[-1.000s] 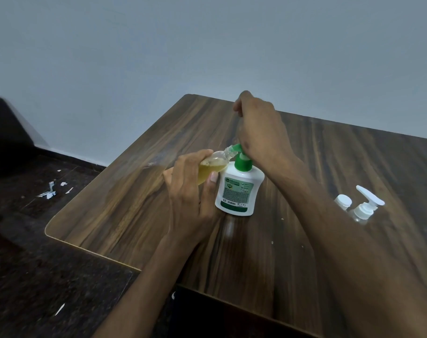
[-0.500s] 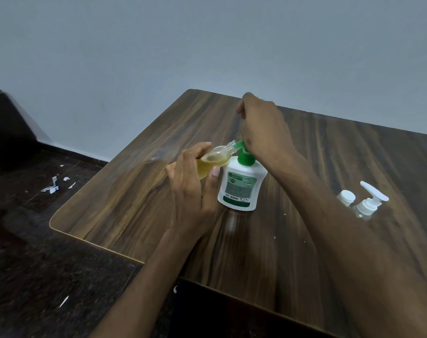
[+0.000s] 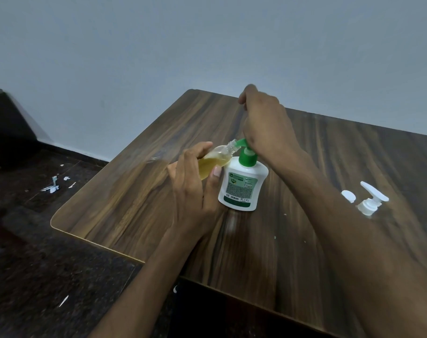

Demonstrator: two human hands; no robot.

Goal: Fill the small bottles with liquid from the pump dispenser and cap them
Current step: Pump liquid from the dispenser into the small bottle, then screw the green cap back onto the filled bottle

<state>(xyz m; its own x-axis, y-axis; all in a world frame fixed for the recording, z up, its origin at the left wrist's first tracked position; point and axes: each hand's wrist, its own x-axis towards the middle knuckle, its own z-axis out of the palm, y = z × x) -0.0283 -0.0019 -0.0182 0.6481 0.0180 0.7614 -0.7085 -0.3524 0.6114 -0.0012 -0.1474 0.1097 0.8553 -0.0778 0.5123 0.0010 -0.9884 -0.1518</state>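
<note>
A white pump dispenser [image 3: 241, 186] with a green pump head stands on the wooden table [image 3: 124, 203]. My right hand [image 3: 266, 128] rests on top of the green pump head, fingers curled over it. My left hand [image 3: 193, 191] grips a small clear bottle [image 3: 217, 158], tilted, with its open neck at the green nozzle. Yellow liquid fills much of the small bottle.
A white cap [image 3: 348, 196] and a white pump top [image 3: 372, 200] on a clear bottle sit at the right of the table, partly behind my right forearm. A grey wall rises behind. Dark floor with white scraps [image 3: 52, 186] lies to the left.
The pump head has risen slightly under my right hand. The view has shifted a little. The small bottle stays at the nozzle.
</note>
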